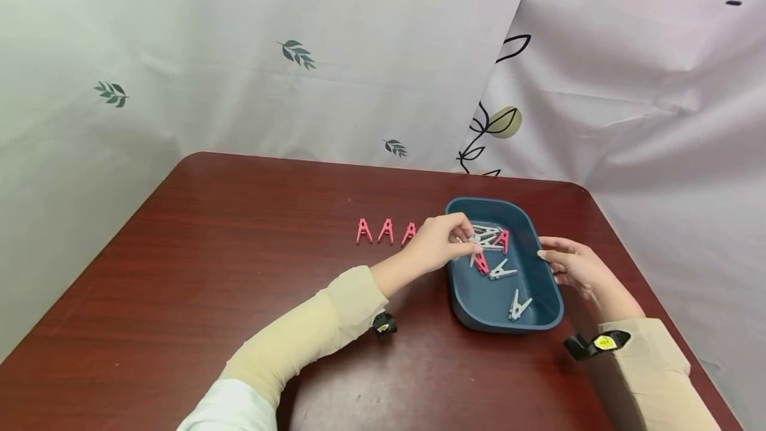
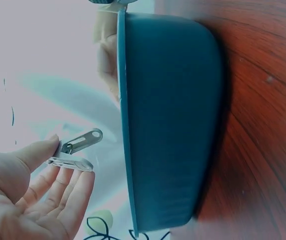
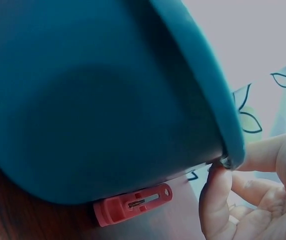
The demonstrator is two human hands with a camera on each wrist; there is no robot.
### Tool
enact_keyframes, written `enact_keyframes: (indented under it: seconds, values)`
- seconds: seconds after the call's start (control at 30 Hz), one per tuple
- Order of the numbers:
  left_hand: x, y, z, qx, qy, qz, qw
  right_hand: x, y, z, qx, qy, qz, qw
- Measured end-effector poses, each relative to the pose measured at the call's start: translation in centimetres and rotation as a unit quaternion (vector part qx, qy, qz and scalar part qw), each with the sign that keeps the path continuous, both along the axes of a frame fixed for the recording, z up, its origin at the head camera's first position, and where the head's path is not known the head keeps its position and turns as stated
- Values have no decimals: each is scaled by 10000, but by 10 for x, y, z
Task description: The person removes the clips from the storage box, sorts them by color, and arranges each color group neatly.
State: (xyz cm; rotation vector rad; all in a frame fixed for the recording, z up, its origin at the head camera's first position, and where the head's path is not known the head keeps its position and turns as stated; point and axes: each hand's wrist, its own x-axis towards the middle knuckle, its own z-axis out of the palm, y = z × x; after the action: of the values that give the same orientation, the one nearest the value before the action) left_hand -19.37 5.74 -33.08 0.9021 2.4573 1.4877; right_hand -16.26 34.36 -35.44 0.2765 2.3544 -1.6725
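- Head view: yellow label [image 1: 605, 342] on the black wrist mount [image 1: 580, 348] by my right sleeve [image 1: 652, 364]; bears marks, too small to read. Second black mount [image 1: 385, 323] at my left cuff, yellow patch on it, also unreadable.
- Head view: my left grip [image 1: 439, 241] is over the blue bin [image 1: 487, 298], fingers bent in, narrow pinch; the held piece blends with the pile here.
- Head view: my right grip [image 1: 577, 268] is at the bin's right side, thumb on the rim, fingers outside.
- Head view: inside the bin, several pale grey clips in a pile, two red clips among or beside them, one lone grey clip [image 1: 518, 306] nearer my end. Left of the bin on the dark red-brown surface [image 1: 239, 251], three red clips in a row [image 1: 385, 231], the third partly hidden by my left hand.
- Left wrist view: my left thumb and fingers pinch one grey clip [image 2: 73, 152], above rim level, apart from the rim. Part of my right hand shows beyond the rim.
- Right wrist view: my right thumb and fingers close on the rim, narrow. A red clip [image 3: 133, 204] sits outside, just beside the bin's wall; can't tell if touching.
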Motion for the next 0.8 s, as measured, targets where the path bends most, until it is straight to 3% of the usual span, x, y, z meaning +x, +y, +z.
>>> enact_keyframes:
  seconds: [0.27, 0.5, 0.8]
  values:
    - [-3, -22, 1, 145, -335, 160, 9992, 0, 0, 0, 13, 44, 3, 10000]
    - [-3, -41, -6, 370, -956, 46, 9947, 0, -3, -1, 60, 43, 78, 9999]
    - [-4, -63, -30, 532, -2116, -33, 9759, 0, -1, 0, 107, 71, 100, 9999]
